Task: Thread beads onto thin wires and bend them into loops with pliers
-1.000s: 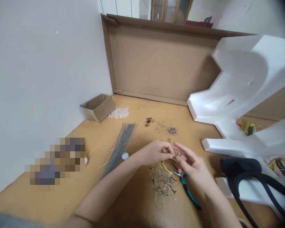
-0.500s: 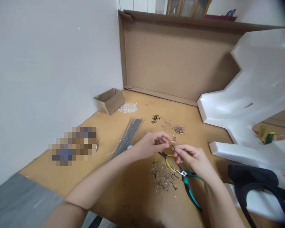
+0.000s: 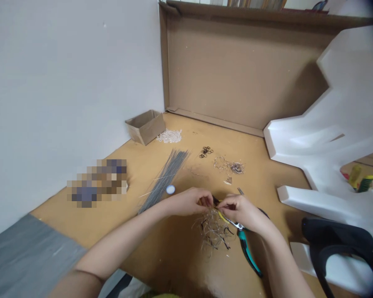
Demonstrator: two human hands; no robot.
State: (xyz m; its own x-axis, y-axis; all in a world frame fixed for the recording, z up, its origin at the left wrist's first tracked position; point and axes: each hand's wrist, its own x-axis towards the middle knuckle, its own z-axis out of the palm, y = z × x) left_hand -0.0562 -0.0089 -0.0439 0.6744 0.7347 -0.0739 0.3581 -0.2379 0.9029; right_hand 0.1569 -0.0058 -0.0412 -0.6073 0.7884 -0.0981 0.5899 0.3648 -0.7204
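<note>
The left hand (image 3: 189, 202) and right hand (image 3: 242, 212) meet with fingers curled together, whatever they pinch hidden, above a tangle of bent wire (image 3: 213, 231) and teal-and-yellow pliers (image 3: 247, 252) on the worktop (image 3: 186, 142). Grey wire rods (image 3: 165, 181) lie near the left hand.

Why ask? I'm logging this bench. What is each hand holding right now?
Left hand: fingers closed, cannot tell what they hold.
Right hand: fingers closed, cannot tell what they hold.

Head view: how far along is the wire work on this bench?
Done: a tangled pile of bent wire pieces lies in front. In hand: the left hand and right hand pinch something small above it, beside teal-handled pliers. Left: the straight grey wire bundle, black rings and clear beads lie apart, untouched.
</note>
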